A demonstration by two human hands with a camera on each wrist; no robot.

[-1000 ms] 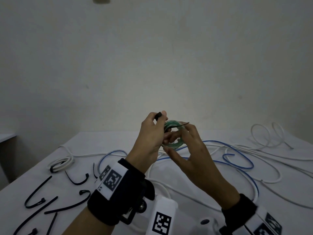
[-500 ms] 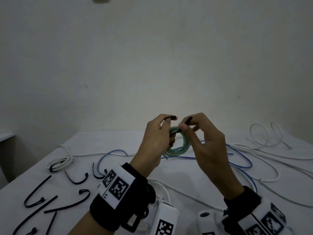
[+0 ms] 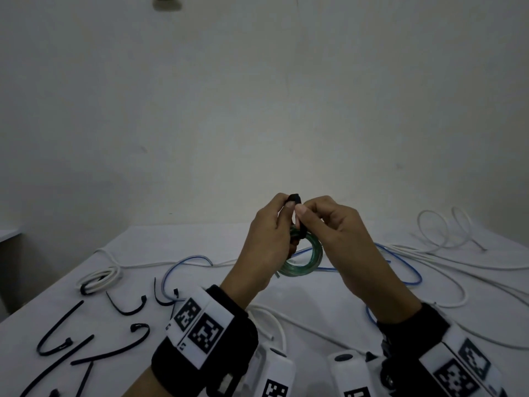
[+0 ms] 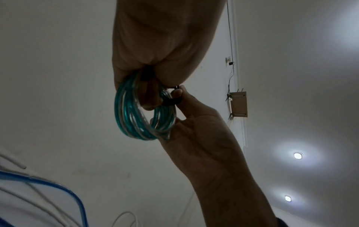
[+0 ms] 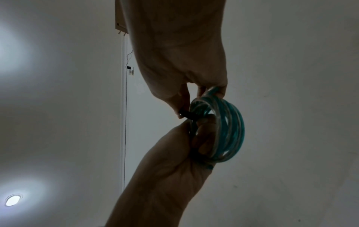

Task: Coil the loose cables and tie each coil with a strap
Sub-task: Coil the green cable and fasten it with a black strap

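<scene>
Both hands held the green cable coil (image 3: 305,257) above the table (image 3: 200,247), left hand (image 3: 269,239) gripping its eleven o'clock side, right hand (image 3: 340,233) pinching the black strap (image 3: 296,199). The coil looked light and springy, best held where the strap crossed.

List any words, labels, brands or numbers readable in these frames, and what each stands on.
No readable text in any view.
White wrist bands: black square-pattern markers only, no letters or numbers.
White wrist camera housings: square-pattern markers only.
Teal cable coil, black strap: no print visible.
</scene>
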